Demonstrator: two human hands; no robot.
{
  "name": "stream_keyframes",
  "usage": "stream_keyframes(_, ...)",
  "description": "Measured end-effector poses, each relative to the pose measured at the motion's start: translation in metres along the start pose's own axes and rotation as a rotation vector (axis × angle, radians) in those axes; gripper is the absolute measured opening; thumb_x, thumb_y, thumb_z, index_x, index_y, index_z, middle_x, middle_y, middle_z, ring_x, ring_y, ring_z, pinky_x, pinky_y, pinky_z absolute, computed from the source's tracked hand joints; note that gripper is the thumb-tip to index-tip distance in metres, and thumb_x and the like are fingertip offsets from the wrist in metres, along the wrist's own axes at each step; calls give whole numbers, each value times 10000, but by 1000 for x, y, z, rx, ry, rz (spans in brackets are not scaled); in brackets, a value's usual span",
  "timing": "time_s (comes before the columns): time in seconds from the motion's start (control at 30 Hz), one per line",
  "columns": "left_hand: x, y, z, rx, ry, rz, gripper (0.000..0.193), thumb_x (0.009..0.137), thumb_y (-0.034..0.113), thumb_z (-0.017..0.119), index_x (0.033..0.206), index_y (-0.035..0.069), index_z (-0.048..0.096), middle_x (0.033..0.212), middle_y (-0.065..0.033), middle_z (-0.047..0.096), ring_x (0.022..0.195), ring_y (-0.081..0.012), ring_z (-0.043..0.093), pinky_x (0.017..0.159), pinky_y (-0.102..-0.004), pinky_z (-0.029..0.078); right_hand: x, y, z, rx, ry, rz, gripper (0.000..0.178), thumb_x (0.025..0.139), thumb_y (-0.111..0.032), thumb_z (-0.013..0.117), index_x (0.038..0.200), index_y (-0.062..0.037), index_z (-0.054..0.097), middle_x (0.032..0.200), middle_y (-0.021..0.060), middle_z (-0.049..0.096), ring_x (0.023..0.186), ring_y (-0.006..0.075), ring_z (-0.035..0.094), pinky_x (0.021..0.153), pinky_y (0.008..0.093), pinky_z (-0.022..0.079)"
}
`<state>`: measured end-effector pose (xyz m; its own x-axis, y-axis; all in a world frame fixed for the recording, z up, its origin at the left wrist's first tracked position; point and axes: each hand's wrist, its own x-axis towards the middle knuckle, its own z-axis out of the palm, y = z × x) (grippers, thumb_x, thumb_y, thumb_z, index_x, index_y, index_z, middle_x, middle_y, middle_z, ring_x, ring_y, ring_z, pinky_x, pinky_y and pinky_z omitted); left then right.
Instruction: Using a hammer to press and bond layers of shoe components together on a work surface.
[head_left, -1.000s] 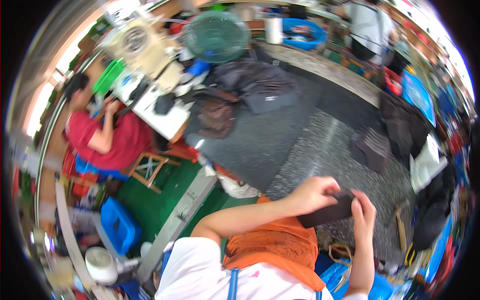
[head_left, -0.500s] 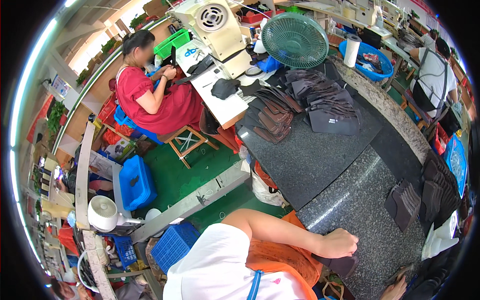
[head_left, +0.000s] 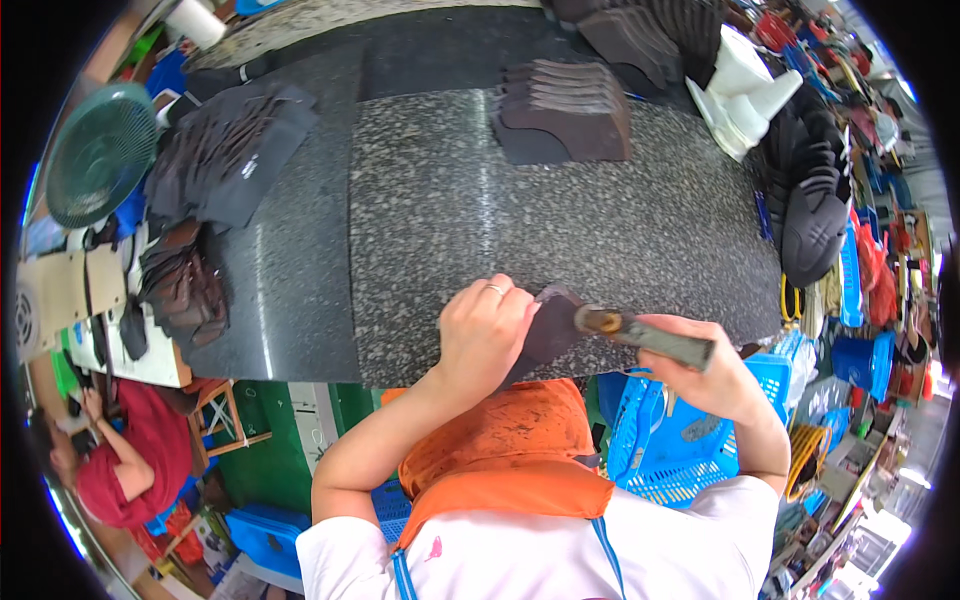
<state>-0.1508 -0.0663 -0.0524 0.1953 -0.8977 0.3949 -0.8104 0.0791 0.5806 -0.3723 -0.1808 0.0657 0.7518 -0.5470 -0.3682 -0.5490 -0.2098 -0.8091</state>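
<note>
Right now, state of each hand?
Left hand: closed, holding a dark flat piece.
Right hand: closed, holding a hammer-like tool.

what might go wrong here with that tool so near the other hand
The tool in the right hand points toward the left hand, so a slip might hit its fingers. The dark piece is near the front edge of the table and could slide off if the grip loosens.
</note>
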Motion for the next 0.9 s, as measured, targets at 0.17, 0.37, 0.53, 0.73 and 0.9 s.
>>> stream_keyframes(0.17, 4, 8, 8, -7, 25, 10, 160, 755, 21, 749, 899, 63, 692, 801, -47, 609, 723, -254, 606, 644, -375, 478, 24, 23, 13, -379, 4, -326, 460, 912, -96, 602, 1352, -41, 480, 902, 198, 638, 801, 416, 659, 703, 474, 538)
stream_keyframes(0.37, -3, 0, 4, -60, -34, 107, 253, 742, -15, 726, 991, 26, 715, 823, -47, 600, 710, -227, 574, 652, -353, 466, 32, 5, 2, -460, -129, -60, 493, 923, -188, 634, 1374, -51, 488, 929, 180, 689, 758, 399, 680, 647, 459, 548)
stream_keyframes(0.53, -5, 3, 7, 126, -122, 278, 233, 759, 46, 670, 977, -33, 687, 914, -98, 577, 731, -219, 556, 633, -349, 447, 28, 23, 9, -537, -16, -161, 524, 901, -210, 645, 1376, -74, 471, 817, 133, 686, 721, 354, 685, 580, 463, 541)
stream_keyframes(0.73, 4, -3, -11, 40, -127, 210, 174, 722, 12, 697, 895, 29, 695, 856, -63, 610, 746, -219, 582, 651, -362, 447, 33, 19, 12, -686, -44, -82, 354, 871, -212, 686, 1113, -30, 503, 724, 143, 634, 645, 346, 661, 527, 449, 521)
stream_keyframes(0.9, -5, -8, -11, -14, -117, 277, 198, 724, 9, 696, 922, -2, 688, 849, -74, 609, 715, -224, 574, 661, -362, 459, 29, 26, 18, -581, 50, -177, 306, 844, -137, 665, 1068, -42, 481, 734, 137, 639, 662, 354, 662, 548, 449, 524)
